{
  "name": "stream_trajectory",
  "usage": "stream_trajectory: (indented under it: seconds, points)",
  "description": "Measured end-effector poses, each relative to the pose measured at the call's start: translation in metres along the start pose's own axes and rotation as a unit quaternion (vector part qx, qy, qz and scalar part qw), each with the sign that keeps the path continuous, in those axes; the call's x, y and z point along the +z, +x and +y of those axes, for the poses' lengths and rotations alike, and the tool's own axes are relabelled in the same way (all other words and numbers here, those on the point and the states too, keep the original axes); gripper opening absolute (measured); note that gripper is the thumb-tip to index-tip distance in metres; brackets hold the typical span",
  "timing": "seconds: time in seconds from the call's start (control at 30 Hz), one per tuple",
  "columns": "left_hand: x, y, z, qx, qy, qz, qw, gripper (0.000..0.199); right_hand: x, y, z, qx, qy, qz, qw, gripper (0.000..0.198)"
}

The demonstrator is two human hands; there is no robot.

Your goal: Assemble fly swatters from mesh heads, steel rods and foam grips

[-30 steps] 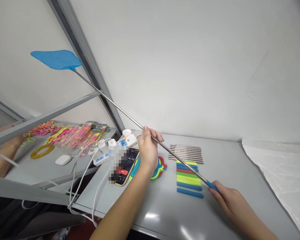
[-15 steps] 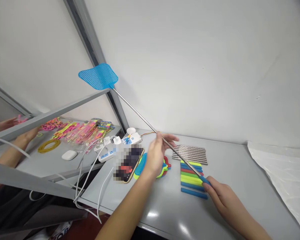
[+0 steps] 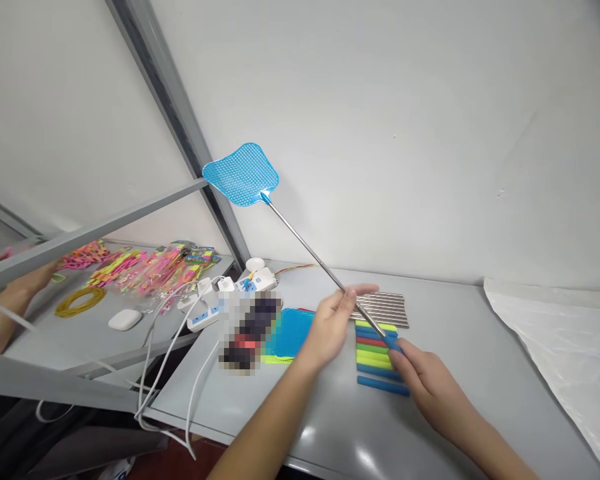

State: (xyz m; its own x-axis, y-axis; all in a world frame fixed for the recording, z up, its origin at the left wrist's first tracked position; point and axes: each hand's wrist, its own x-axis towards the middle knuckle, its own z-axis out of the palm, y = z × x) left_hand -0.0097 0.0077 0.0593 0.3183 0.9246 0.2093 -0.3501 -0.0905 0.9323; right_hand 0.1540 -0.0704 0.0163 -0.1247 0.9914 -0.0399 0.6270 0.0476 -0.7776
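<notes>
"Looking at the fly swatter [image 3: 305, 242], what has changed over the last second?"

"Its steel rod shows much less length between the mesh head [image 3: 243, 175] and the blue handle [image 3: 392, 342], and the left hand [image 3: 333, 327] is nearer the right hand [image 3: 425, 377]. I'd judge the rod telescopic, its sections sliding into one another, so the swatter is now a good deal shorter. The mesh also faces the camera more squarely."

"How does the right hand have it?"

"Closed around the blue handle, thumb and forefinger near the end where the metal enters."

"And the left?"

"Loosely closed on the rod a little above the handle, thumb laid over it, a finger stretched out past it. How firmly it presses I can't tell."

"Where is the swatter itself?"

"Held up at a slant over the grey desk [image 3: 455, 333], head to the upper left. It overlaps the metal frame [image 3: 160, 87] in view; whether they touch, I can't say."

"What lies beneath?"

"A row of coloured handle tubes [image 3: 375, 360], one blue one set apart at the near end; beyond them, slim steel rods [image 3: 387, 308] side by side. Left of those, partly behind the left hand, are stacked swatter heads [image 3: 291, 333], blue on top."
</notes>
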Motion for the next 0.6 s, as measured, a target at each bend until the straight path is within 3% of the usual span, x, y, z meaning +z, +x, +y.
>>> stream_trajectory:
  seconds: [0.2,0.27,0.33,0.43,0.5,0.6]
  points:
    - [-0.053,0.044,0.043,0.112,-0.180,0.151,0.966,0.038,-0.002,-0.003,0.005,-0.020,-0.025,-0.024,0.999,0.035]
    - [-0.051,0.046,0.040,0.147,-0.176,0.187,0.955,0.037,-0.001,-0.002,0.004,-0.021,-0.032,-0.031,0.999,0.036]
    - [-0.034,0.037,0.023,0.161,-0.136,0.194,0.958,0.040,0.001,0.001,0.002,-0.016,-0.020,-0.027,0.999,0.037]
    - [0.000,0.014,-0.010,0.032,-0.053,0.056,0.997,0.044,0.003,0.004,-0.001,-0.007,0.018,-0.005,1.000,0.039]
    - [0.014,0.003,-0.023,-0.023,-0.070,0.025,0.997,0.045,0.003,0.006,-0.001,-0.001,0.031,0.003,1.000,0.040]
    - [0.005,0.005,-0.018,-0.021,-0.075,0.027,0.997,0.043,0.002,0.005,0.005,0.000,0.023,-0.002,1.000,0.039]
